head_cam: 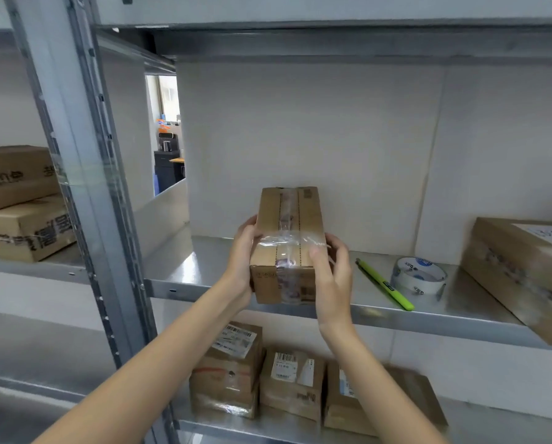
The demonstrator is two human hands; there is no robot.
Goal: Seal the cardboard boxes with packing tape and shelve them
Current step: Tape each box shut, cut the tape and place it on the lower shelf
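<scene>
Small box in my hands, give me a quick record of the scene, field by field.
held item: small cardboard box, clear tape along and across its top
left hand: left hand grips the box's left side
right hand: right hand grips the right side, thumb on the tape
position: at the front edge of the metal shelf
tools on shelf: green utility knife, tape roll, right of the box
shelf below: three labelled boxes

Both hands, left hand (243,251) and right hand (332,278), are gripping a small taped brown cardboard box (287,245) over the grey metal shelf (204,267), beside a green pen-shaped cutter (384,284) and a clear packing tape roll (418,276).
</scene>
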